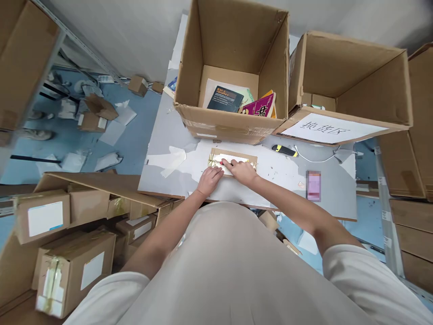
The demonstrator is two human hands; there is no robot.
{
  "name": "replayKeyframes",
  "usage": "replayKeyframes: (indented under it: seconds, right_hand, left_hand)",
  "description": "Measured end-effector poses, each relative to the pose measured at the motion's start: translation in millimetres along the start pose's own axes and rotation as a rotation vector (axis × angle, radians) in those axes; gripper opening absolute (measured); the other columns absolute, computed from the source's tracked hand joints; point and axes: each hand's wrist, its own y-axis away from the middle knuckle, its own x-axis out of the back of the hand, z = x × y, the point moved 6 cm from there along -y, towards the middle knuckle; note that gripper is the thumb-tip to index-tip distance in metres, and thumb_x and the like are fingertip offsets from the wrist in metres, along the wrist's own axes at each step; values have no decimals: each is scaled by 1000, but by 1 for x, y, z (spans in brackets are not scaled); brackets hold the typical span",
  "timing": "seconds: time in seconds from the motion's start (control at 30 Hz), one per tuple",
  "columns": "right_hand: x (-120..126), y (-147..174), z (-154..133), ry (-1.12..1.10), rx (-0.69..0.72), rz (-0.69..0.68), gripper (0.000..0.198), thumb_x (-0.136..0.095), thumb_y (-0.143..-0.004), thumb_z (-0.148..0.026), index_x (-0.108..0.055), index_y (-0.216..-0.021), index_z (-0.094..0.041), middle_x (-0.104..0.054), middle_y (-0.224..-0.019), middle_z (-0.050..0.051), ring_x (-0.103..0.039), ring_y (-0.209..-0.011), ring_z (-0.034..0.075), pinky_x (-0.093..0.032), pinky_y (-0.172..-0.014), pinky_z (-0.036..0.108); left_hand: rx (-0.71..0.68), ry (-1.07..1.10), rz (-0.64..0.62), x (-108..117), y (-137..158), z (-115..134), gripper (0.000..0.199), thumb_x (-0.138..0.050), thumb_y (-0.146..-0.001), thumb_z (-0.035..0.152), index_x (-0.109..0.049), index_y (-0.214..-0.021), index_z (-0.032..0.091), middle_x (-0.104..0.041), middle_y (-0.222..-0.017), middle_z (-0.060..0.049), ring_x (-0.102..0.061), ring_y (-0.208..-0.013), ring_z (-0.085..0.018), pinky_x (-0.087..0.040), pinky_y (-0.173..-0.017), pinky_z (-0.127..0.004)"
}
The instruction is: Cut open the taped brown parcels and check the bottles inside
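Bench [158,175]: pale top, carries everything noted below. Landmark: the book carton [230,121], tall, open-topped, at the bench's far side; two books show inside, one dark [225,99], one purple [260,106]. Right of the book carton: a second open carton [370,85] with a handwritten sheet [333,127] on its front.

Parcel [233,153]: flat, taped cardboard, on the bench on the near side of the book carton, between it and the wearer. Long axis runs left-right, roughly along the carton's front wall.

Left hand [210,179]: fingers extended, pressed on the parcel's near left corner, not closed around anything visible. Right hand [242,171]: comes in from the right across the parcel, fingers curled on a red item [221,163], tip pointing toward the parcel's left end. Key relation: left hand is nearer that end; the red item sits just beyond its fingertips.

Right of the parcel, below the book carton's right corner: a black-and-yellow cutter [285,150], untouched.

Unclear: most of the red item is covered by the fingers, its type unreadable; the parcel's near edge is partly hidden; a pink object [313,186], nearer the wearer than the cutter, is pixelated.
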Motion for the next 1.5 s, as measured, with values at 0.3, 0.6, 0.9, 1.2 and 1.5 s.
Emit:
replayKeyframes:
  seconds: [0.3,0.6,0.9,1.2,1.5]
  right_hand:
    - [-9,2,-2,-47,17,42,53,-14,-95,-15,-16,-148,-18,-56,-119,22,-65,-93,27,-48,-72,36]
    - [13,2,-8,-130,-13,69,50,-17,-95,-14,-27,-144,-16,-57,-116,21,-65,-94,29,-48,-72,38]
    - [9,3,-6,-87,-5,33,51,-18,-95,-16,-23,-146,-15,-56,-118,23,-64,-96,28,-48,-71,37]
    - [8,1,-8,-59,-58,13,52,-19,-95,-14,-21,-146,-16,-55,-121,23,-65,-96,30,-46,-73,38]
    - [7,6,-3,18,-49,2,50,-22,-94,-14,-23,-144,-19,-57,-120,20,-66,-92,29,-46,-72,37]
  left_hand:
    - [59,-26,-5,-4,-2,-3,28,-41,-93,30,-64,-107,22,-66,-112,-12,-56,-113,-24,-40,-98,-48]
    - [61,-66,-35,-2,-4,0,29,-40,-94,33,-65,-102,21,-67,-107,-12,-57,-110,-24,-43,-93,-46]
    - [19,-50,-45,-2,-5,-1,27,-41,-94,32,-64,-102,20,-66,-108,-13,-57,-108,-25,-43,-92,-46]
    - [-56,-57,-14,-2,-5,-1,27,-40,-94,28,-63,-104,20,-67,-108,-11,-58,-106,-24,-45,-89,-44]
    - [-119,-85,28,-1,-5,2,24,-42,-94,26,-62,-105,20,-68,-107,-10,-60,-103,-22,-48,-86,-42]
